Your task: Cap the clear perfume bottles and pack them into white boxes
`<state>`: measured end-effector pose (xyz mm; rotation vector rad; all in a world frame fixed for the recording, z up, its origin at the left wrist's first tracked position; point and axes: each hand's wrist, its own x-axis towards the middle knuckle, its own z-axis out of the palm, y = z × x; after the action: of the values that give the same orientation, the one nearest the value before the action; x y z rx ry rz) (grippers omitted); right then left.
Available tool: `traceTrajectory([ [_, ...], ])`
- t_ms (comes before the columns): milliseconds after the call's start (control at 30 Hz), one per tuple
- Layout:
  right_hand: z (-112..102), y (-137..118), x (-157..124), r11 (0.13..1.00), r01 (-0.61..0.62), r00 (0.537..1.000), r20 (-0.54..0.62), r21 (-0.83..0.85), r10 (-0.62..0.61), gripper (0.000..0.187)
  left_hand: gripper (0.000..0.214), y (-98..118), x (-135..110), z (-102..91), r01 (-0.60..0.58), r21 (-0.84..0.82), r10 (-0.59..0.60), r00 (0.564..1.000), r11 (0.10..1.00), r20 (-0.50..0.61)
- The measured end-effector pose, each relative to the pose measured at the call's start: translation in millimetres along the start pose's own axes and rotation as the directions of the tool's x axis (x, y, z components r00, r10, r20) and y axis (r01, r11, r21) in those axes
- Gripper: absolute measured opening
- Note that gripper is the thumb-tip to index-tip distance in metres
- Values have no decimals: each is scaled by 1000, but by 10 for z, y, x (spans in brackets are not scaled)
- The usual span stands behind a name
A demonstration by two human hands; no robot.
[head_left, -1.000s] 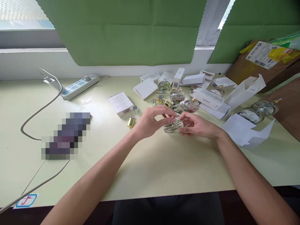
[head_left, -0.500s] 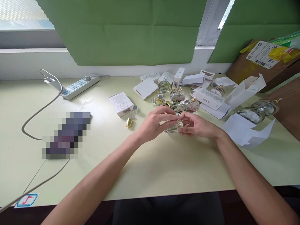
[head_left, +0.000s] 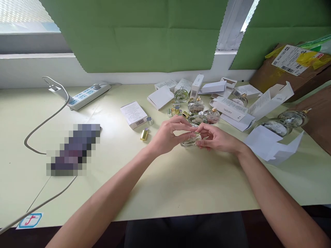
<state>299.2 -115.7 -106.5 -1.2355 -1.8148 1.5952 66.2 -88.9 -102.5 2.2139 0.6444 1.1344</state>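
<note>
A round, clear glass perfume bottle [head_left: 190,141] rests on the table between my hands. My left hand [head_left: 172,133] reaches over it from the left, thumb and fingers closed about its top. From the right, my right hand [head_left: 211,136] pinches the bottle's right side with thumb and fingers. The neck of the bottle is hidden by my fingers. Just behind stand more perfume bottles, one clear-green [head_left: 198,119] and one pinkish [head_left: 212,116]. To the left of my left hand lies a gold cap [head_left: 144,135], with a silver cap [head_left: 149,121] farther back.
Several white cartons, such as a printed one [head_left: 133,114] and an opened one [head_left: 275,144], lie about the table. A power strip [head_left: 89,95] and a blurred dark device [head_left: 74,150] with cables are at left. A cardboard box [head_left: 269,70] stands at the back right.
The bottle between my hands has shifted very slightly left, and my hands with it. The gold cap sits a touch farther right. Otherwise the table looks the same.
</note>
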Motion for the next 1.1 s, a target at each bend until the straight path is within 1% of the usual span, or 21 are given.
traceTrajectory([
  [133,2,5,16,1000,8,1000,4,6,-8,39,22,-12,11,-28,-2,-36,4,999,999,40],
  [267,4,17,25,1000,13,1000,4,11,-13,40,16,-11,7,-18,56,-52,-56,998,997,5],
  [333,5,15,21,1000,9,1000,-2,4,-9,41,16,3,11,-25,77,-55,-77,997,995,11],
  [400,5,10,15,1000,6,1000,-6,-4,-6,41,17,24,22,-53,76,-72,-72,996,994,51],
  [500,4,6,11,1000,7,1000,-9,-9,-7,42,21,57,43,-105,58,-99,-44,988,993,145],
  [567,5,5,14,1000,14,1000,-5,-7,-14,41,20,72,51,-116,78,-115,-55,981,990,184],
  [633,7,5,21,1000,21,1000,-2,-7,-21,41,16,78,49,-99,134,-128,-112,980,983,163],
  [733,10,6,28,1000,28,1000,-2,-14,-28,41,16,72,33,-49,199,-130,-189,978,971,85],
  [800,10,10,33,999,38,999,0,-16,-38,41,19,61,20,-29,212,-117,-203,976,970,81],
  [867,11,18,37,999,51,999,2,-10,-51,41,21,45,12,-27,224,-119,-212,971,967,111],
  [933,13,26,40,998,55,998,-1,-9,-55,40,20,23,10,-33,216,-142,-196,970,966,142],
  [1000,15,32,40,999,49,999,-6,-17,-49,41,19,-3,12,-39,157,-173,-135,982,972,133],
  [1100,16,36,34,999,40,999,-14,-21,-41,43,18,-35,21,-40,78,-172,-62,993,982,100],
])
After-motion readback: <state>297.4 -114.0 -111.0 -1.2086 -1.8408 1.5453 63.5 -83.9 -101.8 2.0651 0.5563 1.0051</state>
